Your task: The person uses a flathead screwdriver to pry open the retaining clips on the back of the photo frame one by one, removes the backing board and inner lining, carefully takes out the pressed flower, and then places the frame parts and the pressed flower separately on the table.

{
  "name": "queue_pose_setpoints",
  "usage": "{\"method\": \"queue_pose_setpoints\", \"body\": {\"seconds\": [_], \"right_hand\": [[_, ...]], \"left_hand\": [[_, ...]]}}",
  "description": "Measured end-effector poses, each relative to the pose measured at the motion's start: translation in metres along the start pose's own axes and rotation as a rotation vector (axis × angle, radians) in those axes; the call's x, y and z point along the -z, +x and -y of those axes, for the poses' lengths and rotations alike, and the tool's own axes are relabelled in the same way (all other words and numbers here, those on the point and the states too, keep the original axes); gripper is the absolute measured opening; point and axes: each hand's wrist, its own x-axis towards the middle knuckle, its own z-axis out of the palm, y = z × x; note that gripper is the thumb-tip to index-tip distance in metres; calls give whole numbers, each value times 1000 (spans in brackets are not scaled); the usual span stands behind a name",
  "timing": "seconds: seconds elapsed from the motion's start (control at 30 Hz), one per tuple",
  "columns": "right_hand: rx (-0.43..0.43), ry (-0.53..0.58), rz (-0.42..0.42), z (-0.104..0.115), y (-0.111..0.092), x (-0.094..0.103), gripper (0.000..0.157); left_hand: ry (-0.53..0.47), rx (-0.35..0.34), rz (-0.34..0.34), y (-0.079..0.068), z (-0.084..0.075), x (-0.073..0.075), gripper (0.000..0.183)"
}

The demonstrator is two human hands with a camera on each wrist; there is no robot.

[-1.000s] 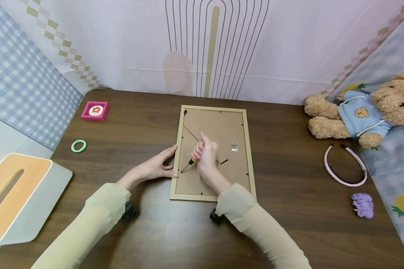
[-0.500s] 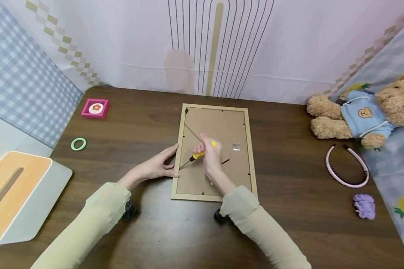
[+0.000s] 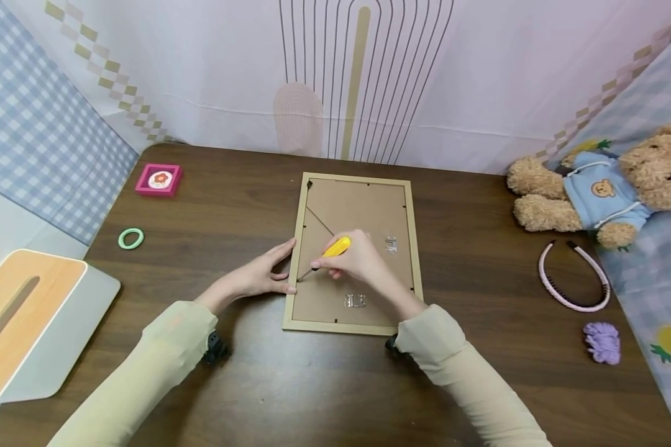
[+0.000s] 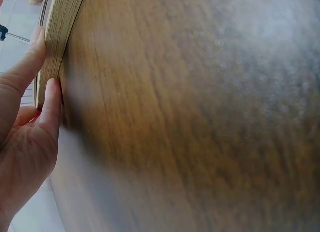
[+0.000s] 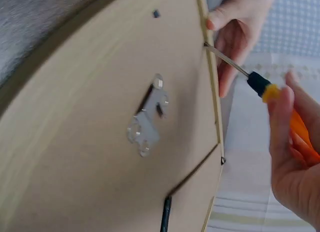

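Observation:
A picture frame (image 3: 416, 242) with light wood edges lies face down, its brown backing board (image 3: 363, 202) upward. My right hand (image 3: 366, 257) grips a screwdriver (image 3: 337, 246) by its yellow handle. The screwdriver's tip meets a small dark tab at the frame's left inner edge, also visible in the right wrist view, where the shaft (image 5: 227, 60) slants down to it. My left hand (image 3: 257, 276) rests against the frame's left side with extended fingers; in the left wrist view its thumb and fingers (image 4: 51, 109) touch the wooden edge.
Metal hanger plates (image 3: 355, 301) sit on the backing board. At left are a white box with a wooden top (image 3: 78, 329), a green ring (image 3: 130, 239) and a pink box (image 3: 159, 180). At right are a teddy bear (image 3: 598, 186), a headband (image 3: 573, 304) and a purple scrunchie (image 3: 602, 343).
My right hand has gone from a fist around the screwdriver to a finger grip, with its wrist further right. The tip stays near the same left tab. My left hand stays put.

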Motion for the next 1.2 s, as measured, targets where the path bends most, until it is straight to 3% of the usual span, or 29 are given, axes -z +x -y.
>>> {"method": "queue_pose_setpoints", "body": {"seconds": [0.17, 0.3, 0.43, 0.6, 0.87, 1.03, 1.2], "right_hand": [[-19, 16, 200, -2, 0, 17, 22], [-35, -65, 291, -4, 2, 25, 22], [-28, -163, 310, -4, 4, 24, 25], [72, -309, 306, -4, 2, 21, 22], [145, -353, 292, -7, 2, 21, 21], [155, -451, 320, 16, 6, 14, 17], [166, -522, 405, 48, 14, 5, 14]], "left_hand": [[6, 9, 4, 0, 0, 1, 99], [12, 17, 1, 0, 0, 1, 99], [10, 1, 1, 0, 0, 2, 99], [14, -1, 3, 0, 0, 2, 99], [2, 24, 3, 0, 0, -2, 100], [0, 15, 0, -1, -1, -2, 99], [14, 2, -14, 1, -1, 0, 98]]}}
